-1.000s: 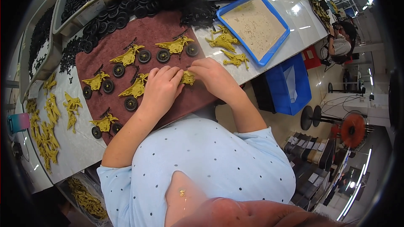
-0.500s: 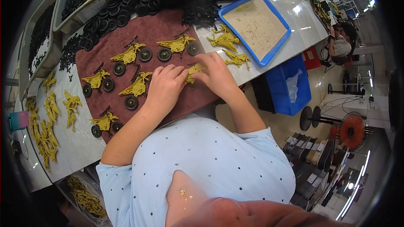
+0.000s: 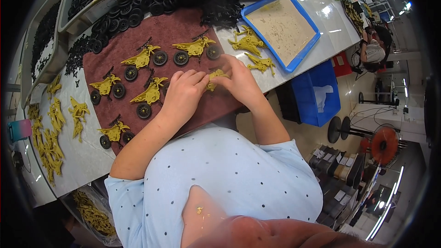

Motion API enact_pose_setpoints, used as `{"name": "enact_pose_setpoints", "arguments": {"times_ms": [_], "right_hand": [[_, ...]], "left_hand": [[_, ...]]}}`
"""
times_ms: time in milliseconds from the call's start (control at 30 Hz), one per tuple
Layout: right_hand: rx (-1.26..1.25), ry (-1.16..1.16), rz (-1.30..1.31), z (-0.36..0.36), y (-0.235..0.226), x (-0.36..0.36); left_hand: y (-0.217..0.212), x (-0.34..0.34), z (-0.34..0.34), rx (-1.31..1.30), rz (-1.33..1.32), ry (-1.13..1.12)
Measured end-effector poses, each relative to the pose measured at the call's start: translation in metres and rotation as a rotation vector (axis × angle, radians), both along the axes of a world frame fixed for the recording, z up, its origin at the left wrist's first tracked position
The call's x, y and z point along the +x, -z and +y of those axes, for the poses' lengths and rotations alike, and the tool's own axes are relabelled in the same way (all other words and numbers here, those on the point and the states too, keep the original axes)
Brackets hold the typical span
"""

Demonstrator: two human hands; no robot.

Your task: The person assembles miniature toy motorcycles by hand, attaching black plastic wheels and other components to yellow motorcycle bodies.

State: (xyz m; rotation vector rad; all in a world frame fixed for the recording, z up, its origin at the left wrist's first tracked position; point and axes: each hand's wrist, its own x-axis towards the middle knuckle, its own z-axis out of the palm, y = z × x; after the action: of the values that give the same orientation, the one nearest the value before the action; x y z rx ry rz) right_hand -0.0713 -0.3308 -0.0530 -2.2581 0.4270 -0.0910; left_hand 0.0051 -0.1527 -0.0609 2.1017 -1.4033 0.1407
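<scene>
Both my hands meet over the right part of a maroon towel (image 3: 183, 27). Between them is a yellow toy motorbike body (image 3: 216, 79), partly covered by my fingers. My left hand (image 3: 186, 93) closes on its left end, and my right hand (image 3: 239, 80) pinches its right side. Several yellow toy motorbikes with black wheels lie on the towel: one (image 3: 195, 47) just beyond my hands, another (image 3: 141, 58) farther left, and one (image 3: 150, 92) beside my left hand, partly hidden by it. Loose yellow bodies (image 3: 248, 40) rest right of the towel.
Black wheels (image 3: 121, 23) are heaped along the towel's far edge, before grey bins (image 3: 94, 11). A blue tray (image 3: 294, 66) with a tan bottom stands at the right. More yellow parts (image 3: 55, 115) lie on the left tabletop. A blue bin (image 3: 321, 115) stands below the table's right edge.
Both hands and the yellow body have shifted only slightly, with the grip kept. The whole view has moved a little.
</scene>
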Motion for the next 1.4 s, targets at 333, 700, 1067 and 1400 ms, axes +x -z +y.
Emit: {"name": "enact_pose_setpoints", "arguments": {"times_ms": [333,700,1067,1400], "right_hand": [[-0.016,0.022,0.049,-0.001,-0.003,-0.002],[0.108,0.023,0.055,-0.011,-0.007,-0.006],[0.086,0.033,0.068,-0.007,-0.012,-0.005],[0.071,0.017,0.066,-0.006,-0.010,-0.005]], "left_hand": [[-0.003,0.001,0.001,0.009,0.042,0.016],[-0.005,0.000,0.003,0.023,0.087,-0.011],[-0.003,0.000,0.003,0.002,0.081,-0.013],[-0.003,0.000,0.004,0.016,0.081,-0.010]]}}
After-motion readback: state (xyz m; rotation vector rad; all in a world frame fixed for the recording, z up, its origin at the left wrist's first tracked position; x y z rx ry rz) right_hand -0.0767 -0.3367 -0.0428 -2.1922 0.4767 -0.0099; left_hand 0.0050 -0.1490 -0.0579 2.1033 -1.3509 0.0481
